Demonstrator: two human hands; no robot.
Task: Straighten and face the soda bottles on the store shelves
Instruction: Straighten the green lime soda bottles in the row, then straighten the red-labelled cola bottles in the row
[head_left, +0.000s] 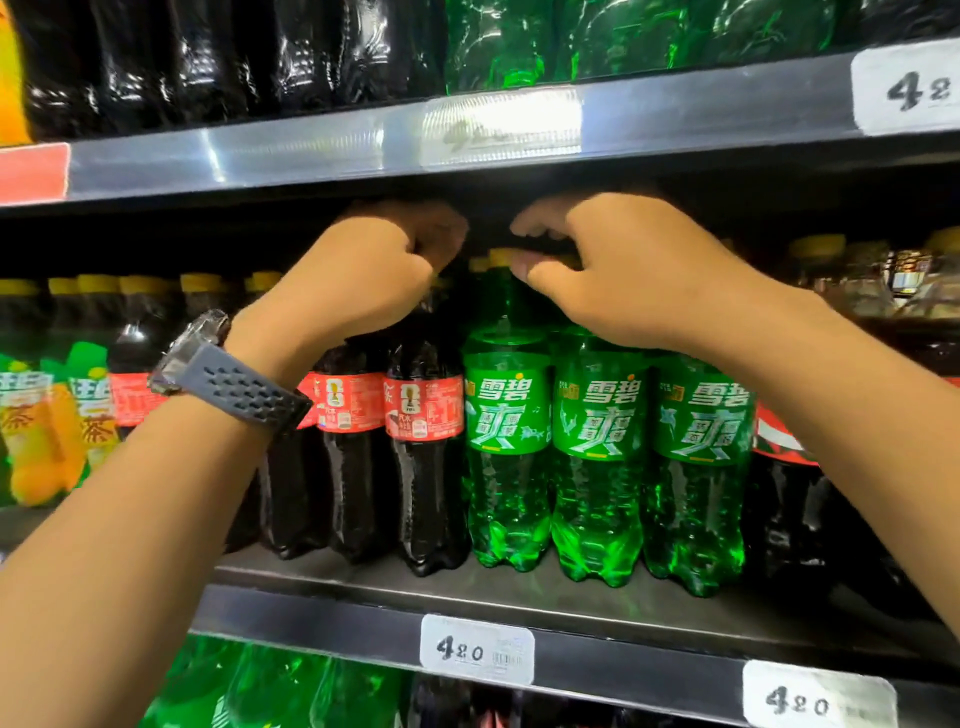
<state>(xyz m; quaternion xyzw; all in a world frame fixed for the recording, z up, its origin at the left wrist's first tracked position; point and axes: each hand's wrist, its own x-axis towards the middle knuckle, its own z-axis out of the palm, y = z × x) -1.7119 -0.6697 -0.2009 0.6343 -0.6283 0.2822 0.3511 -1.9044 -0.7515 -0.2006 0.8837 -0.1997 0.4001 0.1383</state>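
Note:
On the middle shelf (571, 603) three green soda bottles (597, 421) stand in a front row with their labels facing out. Left of them stand dark cola bottles with red labels (423, 410). My left hand (374, 275) is curled over the neck of the cola bottle nearest the green ones, and it hides the cap. My right hand (623, 270) reaches over the green bottles. Its thumb and curled fingers pinch the yellow cap of the leftmost green bottle (506, 415). Both hands sit just under the upper shelf.
The upper shelf edge (311, 150) hangs close above my hands and carries dark and green bottles. Orange and green tea-drink bottles (36, 431) stand at the far left, more dark bottles (789, 493) at the right. Price tags (475, 649) line the lower rail, with green bottles below.

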